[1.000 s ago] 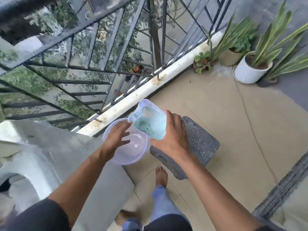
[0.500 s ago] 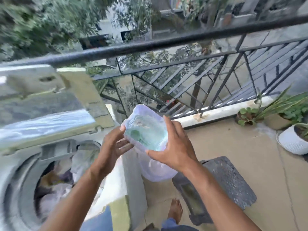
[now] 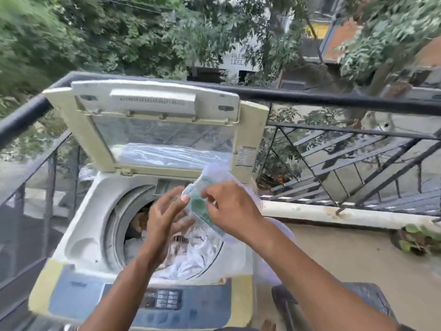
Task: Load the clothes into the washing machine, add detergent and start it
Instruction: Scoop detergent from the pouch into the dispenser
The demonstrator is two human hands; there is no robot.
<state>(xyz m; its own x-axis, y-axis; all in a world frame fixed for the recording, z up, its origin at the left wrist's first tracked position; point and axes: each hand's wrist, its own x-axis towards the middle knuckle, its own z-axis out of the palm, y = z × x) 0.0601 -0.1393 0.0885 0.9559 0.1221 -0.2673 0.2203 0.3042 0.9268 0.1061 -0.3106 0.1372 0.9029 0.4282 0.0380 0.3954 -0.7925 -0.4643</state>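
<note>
A top-loading washing machine point(image 3: 78, 225) stands in front of me with its lid point(image 3: 164, 130) raised. Clothes point(image 3: 200, 249), mostly white, fill the drum. My right hand point(image 3: 233, 211) holds a clear plastic detergent container point(image 3: 202, 199) with pale green powder over the drum's right rim, tilted toward the opening. My left hand point(image 3: 164, 216) is at the container's near left edge with its fingers spread against it. A translucent bowl point(image 3: 276, 235) shows partly under my right forearm. The control panel point(image 3: 164, 302) with its buttons lies at the machine's near edge.
A black metal railing point(image 3: 334, 99) runs behind and to the right of the machine, with trees beyond. A white kerb point(image 3: 334, 216) borders the balcony floor. A potted plant point(image 3: 420, 240) sits at the right edge. A dark stone block point(image 3: 367, 297) lies on the floor near my right arm.
My view has swung left from the balcony floor to the washing machine. Both hands have carried the detergent container up and over the open drum, and it now tilts toward the clothes.
</note>
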